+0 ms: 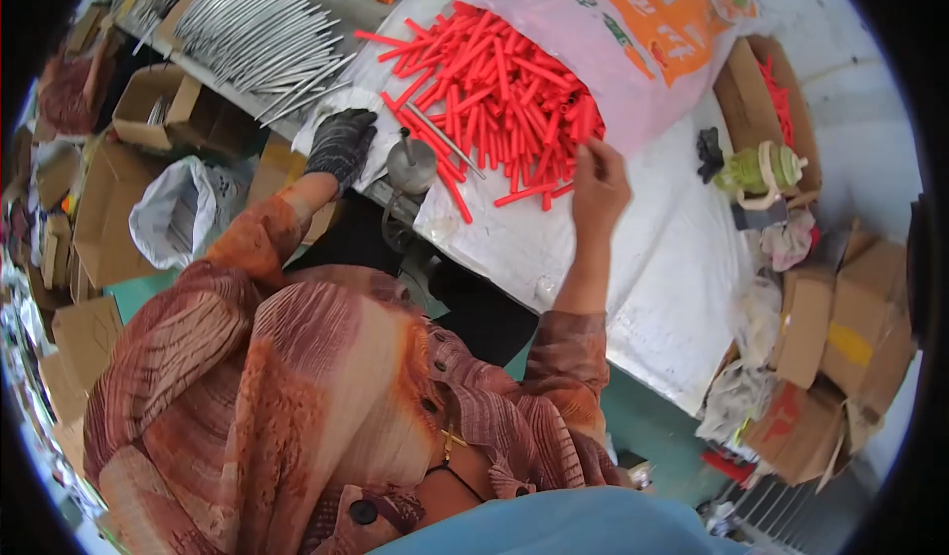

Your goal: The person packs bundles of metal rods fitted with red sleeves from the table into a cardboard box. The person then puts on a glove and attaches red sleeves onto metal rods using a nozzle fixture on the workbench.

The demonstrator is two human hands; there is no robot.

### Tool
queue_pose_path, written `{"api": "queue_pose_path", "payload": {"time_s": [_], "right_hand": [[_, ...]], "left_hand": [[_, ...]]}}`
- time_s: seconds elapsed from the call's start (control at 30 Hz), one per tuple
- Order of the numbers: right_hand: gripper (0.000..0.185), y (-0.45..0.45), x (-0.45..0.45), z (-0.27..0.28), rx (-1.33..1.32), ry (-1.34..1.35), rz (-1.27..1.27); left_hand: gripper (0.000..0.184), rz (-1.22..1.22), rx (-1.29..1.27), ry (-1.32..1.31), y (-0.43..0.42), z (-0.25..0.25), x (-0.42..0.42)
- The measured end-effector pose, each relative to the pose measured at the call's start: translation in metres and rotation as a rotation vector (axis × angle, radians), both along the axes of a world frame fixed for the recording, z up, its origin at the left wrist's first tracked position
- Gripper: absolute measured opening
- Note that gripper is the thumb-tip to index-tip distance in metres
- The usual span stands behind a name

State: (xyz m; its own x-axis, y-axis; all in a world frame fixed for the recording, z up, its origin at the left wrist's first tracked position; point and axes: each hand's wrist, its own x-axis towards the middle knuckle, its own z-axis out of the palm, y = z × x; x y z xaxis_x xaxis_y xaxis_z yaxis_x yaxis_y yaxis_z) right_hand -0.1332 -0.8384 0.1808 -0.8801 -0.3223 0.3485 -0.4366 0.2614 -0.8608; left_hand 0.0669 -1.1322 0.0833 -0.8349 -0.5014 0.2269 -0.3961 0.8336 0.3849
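My left hand [341, 147], in a dark grey glove, lies at the table's near edge, left of a round metal cup-like fixture [411, 166] with an upright pin. Its fingers look stretched out over the white sheet, partly hidden by the back of the hand. My bare right hand [601, 191] is at the right side of a heap of red tubes [494, 90]. Thumb and fingertips are pinched at the end of one red tube [586, 118]. A single metal rod [445, 140] lies slantwise across tubes at the heap's left.
Many thin metal rods [252, 36] lie in a pile at upper left. A printed plastic bag [633, 31] opens over the tubes. White sheeting [662, 258] covers the table. A green bottle [761, 171] stands at right; cardboard boxes [835, 318] and a white sack [183, 214] flank me.
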Motion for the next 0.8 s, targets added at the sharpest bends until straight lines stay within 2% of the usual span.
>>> {"api": "queue_pose_path", "payload": {"time_s": [0.03, 0.1, 0.13, 0.17, 0.2, 0.23, 0.3, 0.4, 0.43, 0.47, 0.5, 0.53, 0.6, 0.67, 0.8], "right_hand": [[0.019, -0.015, 0.004, 0.002, 0.005, 0.003, 0.023], [0.025, -0.049, 0.001, 0.001, 0.219, 0.703, 0.082], [0.025, -0.062, -0.007, -0.002, 0.22, 0.702, 0.086], [0.031, -0.073, -0.016, -0.004, 0.345, 0.669, -0.019], [0.039, -0.081, -0.026, -0.005, 0.47, 0.636, -0.132], [0.039, -0.087, -0.032, 0.002, 0.476, 0.638, -0.146], [0.052, -0.099, -0.046, 0.017, 0.658, 0.462, -0.14], [0.059, -0.106, -0.058, 0.042, 0.636, 0.333, -0.225], [0.059, -0.107, -0.074, 0.045, 0.633, 0.331, -0.251], [0.056, -0.107, -0.09, 0.049, 0.444, 0.025, -0.229], [0.053, -0.106, -0.105, 0.049, 0.246, -0.277, -0.204], [0.053, -0.105, -0.114, 0.048, 0.248, -0.288, -0.231], [0.045, -0.1, -0.13, 0.046, -0.515, -0.415, -0.269], [0.04, -0.082, -0.143, 0.056, -0.558, -0.369, -0.316], [0.034, -0.041, -0.165, 0.07, -0.675, -0.298, -0.342]], "left_hand": [[0.026, 0.009, -0.006, 0.006, 0.0, 0.001, 0.0], [0.025, 0.024, -0.01, 0.004, -0.001, 0.0, 0.008], [0.025, 0.017, 0.051, 0.086, -0.003, -0.004, 0.009], [0.025, 0.005, 0.111, 0.168, -0.005, -0.008, 0.008], [0.025, -0.005, 0.113, 0.17, -0.006, -0.007, 0.006], [0.026, 0.033, 0.179, 0.158, -0.006, -0.004, 0.005], [0.027, 0.075, 0.275, 0.163, -0.009, -0.004, 0.002], [0.029, 0.108, 0.33, 0.22, -0.015, 0.012, 0.01], [0.031, 0.083, 0.45, 0.212, -0.019, 0.022, 0.008], [0.032, -0.011, 0.172, 0.222, -0.033, 0.015, 0.008], [0.033, -0.008, 0.142, 0.204, -0.04, 0.015, 0.004], [0.034, -0.004, 0.114, 0.181, -0.043, 0.013, 0.002], [0.034, -0.049, 0.11, 0.138, -0.044, 0.006, 0.002], [0.036, -0.103, 0.018, 0.069, -0.044, 0.007, -0.001], [0.04, -0.122, 0.047, 0.036, -0.04, 0.014, -0.001]]}}
